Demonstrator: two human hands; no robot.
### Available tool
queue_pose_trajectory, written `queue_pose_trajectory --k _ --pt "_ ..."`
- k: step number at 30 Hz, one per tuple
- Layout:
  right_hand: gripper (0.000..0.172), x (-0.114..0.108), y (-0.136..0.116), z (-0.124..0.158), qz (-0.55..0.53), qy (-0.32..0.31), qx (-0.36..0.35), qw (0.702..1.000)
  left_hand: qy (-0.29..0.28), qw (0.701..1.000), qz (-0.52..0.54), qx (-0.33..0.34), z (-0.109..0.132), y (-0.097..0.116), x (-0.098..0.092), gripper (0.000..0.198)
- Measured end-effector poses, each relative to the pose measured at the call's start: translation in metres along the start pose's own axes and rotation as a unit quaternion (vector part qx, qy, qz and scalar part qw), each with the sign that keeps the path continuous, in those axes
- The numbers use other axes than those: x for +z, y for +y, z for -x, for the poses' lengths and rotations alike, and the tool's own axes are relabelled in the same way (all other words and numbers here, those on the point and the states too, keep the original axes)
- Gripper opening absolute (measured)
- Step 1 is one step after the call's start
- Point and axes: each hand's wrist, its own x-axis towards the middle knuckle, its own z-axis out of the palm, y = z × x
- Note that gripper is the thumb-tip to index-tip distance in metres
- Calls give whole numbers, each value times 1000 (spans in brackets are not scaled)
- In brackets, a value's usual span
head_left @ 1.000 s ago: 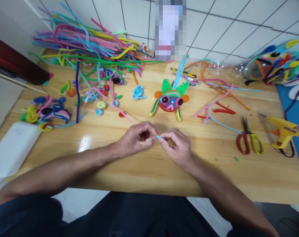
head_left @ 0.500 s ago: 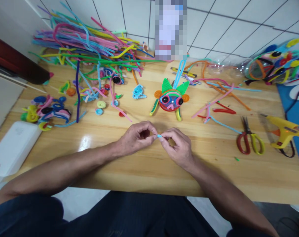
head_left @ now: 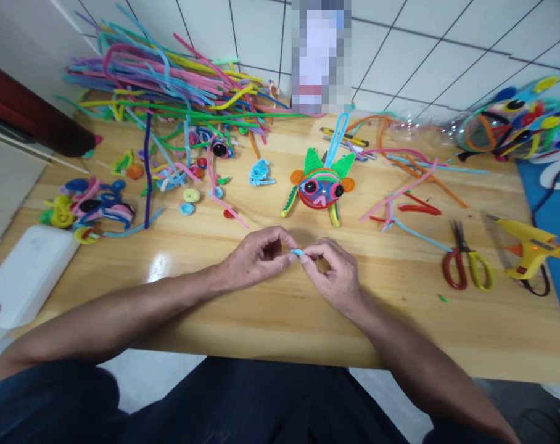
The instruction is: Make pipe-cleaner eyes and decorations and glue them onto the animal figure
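Between my two hands is a short light-blue piece of pipe cleaner [head_left: 298, 251], mostly covered by fingertips. My left hand [head_left: 261, 256] pinches its left end between thumb and forefinger, and my right hand [head_left: 332, 271] pinches the right end. Both hands are just above the wooden table [head_left: 243, 320]. Beyond them lies a pipe-cleaner figure [head_left: 321, 188] with green ears, large dark eyes, orange coils at its sides and a tall blue loop on top. A light-blue bent pipe-cleaner shape [head_left: 260, 172] lies to its left.
Scissors [head_left: 467, 262] and a yellow glue gun [head_left: 532, 246] lie at right. A big heap of pipe cleaners [head_left: 155, 74] fills the back left, with smaller coils in front. A white power bank [head_left: 30, 277] sits at far left. A yellow utility knife [head_left: 345, 136] lies behind the figure.
The light-blue piece shows slightly more between my fingertips and sits at a somewhat different tilt. Both hands stay in nearly the same place.
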Motion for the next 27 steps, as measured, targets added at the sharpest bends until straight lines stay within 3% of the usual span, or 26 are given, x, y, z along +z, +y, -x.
queue_pose_trajectory --k 27 --pt "11 1 1 2 0 -4 14 1000 15 998 -41 37 -4 -1 -1 21"
